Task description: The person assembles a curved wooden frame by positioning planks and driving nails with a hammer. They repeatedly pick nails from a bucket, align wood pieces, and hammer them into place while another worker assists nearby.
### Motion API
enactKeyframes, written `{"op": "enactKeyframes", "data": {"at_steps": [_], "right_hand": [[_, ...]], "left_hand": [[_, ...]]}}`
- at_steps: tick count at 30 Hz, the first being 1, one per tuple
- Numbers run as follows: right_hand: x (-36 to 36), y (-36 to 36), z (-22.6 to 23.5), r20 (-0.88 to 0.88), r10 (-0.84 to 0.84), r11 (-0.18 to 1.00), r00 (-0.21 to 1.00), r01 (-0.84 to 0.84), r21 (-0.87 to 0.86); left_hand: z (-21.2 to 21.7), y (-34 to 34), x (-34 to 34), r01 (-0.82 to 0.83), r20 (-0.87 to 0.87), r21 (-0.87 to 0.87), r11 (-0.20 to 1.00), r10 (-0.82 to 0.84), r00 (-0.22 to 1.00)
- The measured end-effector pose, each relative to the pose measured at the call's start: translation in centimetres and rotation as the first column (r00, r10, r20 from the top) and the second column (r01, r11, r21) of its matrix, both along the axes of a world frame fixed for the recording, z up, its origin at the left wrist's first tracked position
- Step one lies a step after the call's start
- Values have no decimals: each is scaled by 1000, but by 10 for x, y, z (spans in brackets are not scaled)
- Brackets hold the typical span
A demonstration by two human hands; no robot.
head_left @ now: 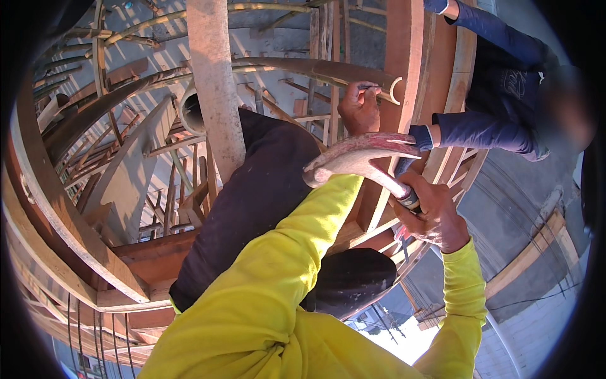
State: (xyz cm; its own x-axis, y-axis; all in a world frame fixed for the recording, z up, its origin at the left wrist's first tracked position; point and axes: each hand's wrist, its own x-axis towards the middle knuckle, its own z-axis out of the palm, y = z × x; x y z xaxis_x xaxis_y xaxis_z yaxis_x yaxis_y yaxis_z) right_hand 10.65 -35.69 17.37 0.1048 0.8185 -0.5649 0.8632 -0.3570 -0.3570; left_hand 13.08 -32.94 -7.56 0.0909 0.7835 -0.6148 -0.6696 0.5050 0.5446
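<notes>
My right hand grips the handle of a claw hammer, which is raised close in front of me with its claws pointing right. My left hand, at the end of my yellow sleeve, pinches a thin nail against a curved reddish wooden beam. The hammer head hides my left wrist. A co-worker in a dark blue top leans in from the upper right, one cuff just beside the hammer claws; that hand is hidden.
I am high up on curved timber formwork with bamboo poles and props below. A pale upright post stands by my black-trousered leg. A white pipe clip hangs near the nail. Ground lies far below, lower right.
</notes>
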Motion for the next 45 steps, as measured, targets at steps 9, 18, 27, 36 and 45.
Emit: {"op": "enactKeyframes", "data": {"at_steps": [9,18,27,36,45], "right_hand": [[21,26,0,140,218,969,966,-231,92],[43,44,-3,483,569,816,666,-529,-233],[35,65,6,459,641,765,615,-560,-318],[42,63,9,458,654,754,602,-569,-329],[42,72,9,462,690,722,558,-581,-376]], "left_hand": [[6,3,-6,78,-99,84,993,-70,993],[-10,-5,1,214,-190,63,975,-199,961],[-11,-10,6,114,-195,64,991,-99,976],[-9,-7,4,148,-290,124,981,-107,951],[-3,1,5,215,-139,90,972,-201,970]]}}
